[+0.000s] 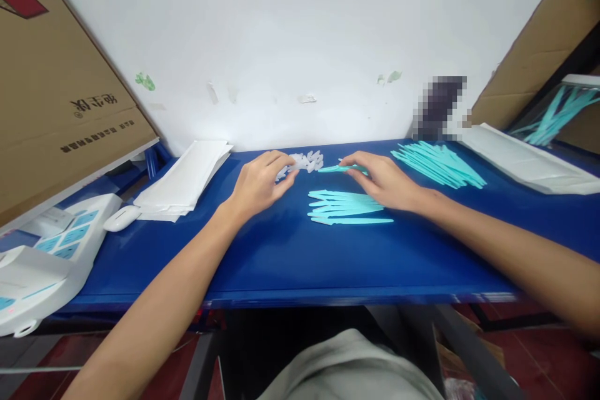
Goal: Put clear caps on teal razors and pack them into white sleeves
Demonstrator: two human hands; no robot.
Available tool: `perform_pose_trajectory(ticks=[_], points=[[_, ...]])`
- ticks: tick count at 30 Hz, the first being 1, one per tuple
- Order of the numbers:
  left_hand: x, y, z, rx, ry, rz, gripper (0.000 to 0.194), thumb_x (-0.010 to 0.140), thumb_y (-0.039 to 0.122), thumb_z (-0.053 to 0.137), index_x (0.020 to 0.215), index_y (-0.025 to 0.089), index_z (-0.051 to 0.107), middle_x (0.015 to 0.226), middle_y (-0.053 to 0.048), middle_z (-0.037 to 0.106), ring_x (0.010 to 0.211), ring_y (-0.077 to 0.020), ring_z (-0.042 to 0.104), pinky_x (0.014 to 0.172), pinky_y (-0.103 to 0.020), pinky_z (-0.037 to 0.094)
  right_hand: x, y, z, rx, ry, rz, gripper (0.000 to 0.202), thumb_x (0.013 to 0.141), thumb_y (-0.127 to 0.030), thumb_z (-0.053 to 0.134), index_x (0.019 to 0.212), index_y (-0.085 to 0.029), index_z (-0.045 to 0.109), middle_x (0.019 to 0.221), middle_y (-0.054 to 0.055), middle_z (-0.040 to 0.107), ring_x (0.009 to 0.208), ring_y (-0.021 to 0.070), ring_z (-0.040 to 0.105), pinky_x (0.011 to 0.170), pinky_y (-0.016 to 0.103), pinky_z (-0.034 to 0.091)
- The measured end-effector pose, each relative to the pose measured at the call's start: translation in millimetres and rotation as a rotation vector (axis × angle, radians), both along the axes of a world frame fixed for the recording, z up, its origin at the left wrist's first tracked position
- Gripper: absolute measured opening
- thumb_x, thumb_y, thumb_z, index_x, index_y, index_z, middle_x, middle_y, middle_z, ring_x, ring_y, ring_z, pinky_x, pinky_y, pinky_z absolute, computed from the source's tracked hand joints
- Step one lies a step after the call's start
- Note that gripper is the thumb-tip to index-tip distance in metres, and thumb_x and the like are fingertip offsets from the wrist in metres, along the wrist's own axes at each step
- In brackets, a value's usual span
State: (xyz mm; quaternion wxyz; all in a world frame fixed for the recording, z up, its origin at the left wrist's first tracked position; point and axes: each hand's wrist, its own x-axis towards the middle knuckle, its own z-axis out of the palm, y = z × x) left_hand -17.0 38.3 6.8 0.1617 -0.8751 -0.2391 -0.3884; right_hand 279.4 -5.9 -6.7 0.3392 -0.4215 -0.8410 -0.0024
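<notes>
Small translucent plastic caps [308,161] lie in a loose pile near the wall. At the pile's left edge is my left hand [263,182], thumb and fingers curled in a pinch; whatever lies between the tips is hidden. Just right of the caps, my right hand [382,180] pinches a turquoise eyebrow razor [330,169], its thin end pointing left. Below that hand several turquoise eyebrow razors [344,206] are laid side by side on the blue table [300,262]. A denser heap of similar razors [438,164] rests beyond my right wrist.
White paper-like sheets [185,178] lie to the left, beside a white power strip [75,234] and a white rounded case [122,218]. A leaning cardboard box [70,87] borders the left. A white packet [529,162] and a clear container [557,112] with turquoise sticks stand right.
</notes>
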Motion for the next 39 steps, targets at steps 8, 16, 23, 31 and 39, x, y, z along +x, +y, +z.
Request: perform_pose_trajectory(ticks=[8,16,23,31,39], points=[[5.2,-0.5,-8.5,-0.097,0.003,-0.08,0.019,0.1,0.026,0.059,0.107,0.016,0.073,0.09,-0.005,0.079,0.072,-0.0133,0.071,0.068,-0.023,0.053,-5.1,-8.7,4.4,0.195,-0.066,0.005,0.026,0.104,-0.024,0.044,0.121,-0.019,0.064,0.112,0.012,0.075,0.099,0.0265,0.072,0.085,0.041,0.056],[6.5,-3.4,-3.7,-0.084,0.04,-0.102,0.023,0.103,0.028,0.055,0.111,0.016,0.073,0.094,-0.008,0.078,0.078,-0.0152,0.071,0.072,-0.026,0.055,-5.3,-9.8,5.8,0.144,-0.065,0.01,0.027,0.103,-0.024,0.046,0.123,-0.019,0.063,0.117,0.013,0.075,0.102,0.028,0.072,0.086,0.043,0.058],[8.8,-5.5,-4.6,-0.053,0.039,-0.136,0.024,0.103,0.028,0.056,0.112,0.013,0.073,0.095,-0.009,0.077,0.077,-0.0153,0.07,0.071,-0.026,0.054,-7.9,-12.3,6.1,0.137,-0.076,0.047,0.029,0.104,-0.023,0.045,0.126,-0.017,0.063,0.118,0.014,0.074,0.105,0.0277,0.072,0.088,0.043,0.058],[12.1,-8.8,-4.8,-0.093,0.04,-0.148,0.024,0.104,0.03,0.055,0.113,0.015,0.072,0.091,-0.008,0.074,0.078,-0.0154,0.068,0.069,-0.026,0.052,-13.0,-15.3,4.1,0.183,-0.11,0.051,0.027,0.103,-0.025,0.049,0.126,-0.018,0.062,0.113,0.013,0.074,0.096,0.0253,0.072,0.082,0.038,0.058],[18.4,-11.6,-6.3,-0.159,-0.007,-0.18,0.025,0.104,0.034,0.056,0.106,0.015,0.072,0.097,-0.009,0.077,0.087,-0.0175,0.072,0.078,-0.029,0.056,-13.6,-17.0,4.1,0.236,-0.168,0.024,0.029,0.105,-0.026,0.044,0.122,-0.017,0.065,0.103,0.014,0.073,0.088,0.0256,0.07,0.074,0.038,0.056]])
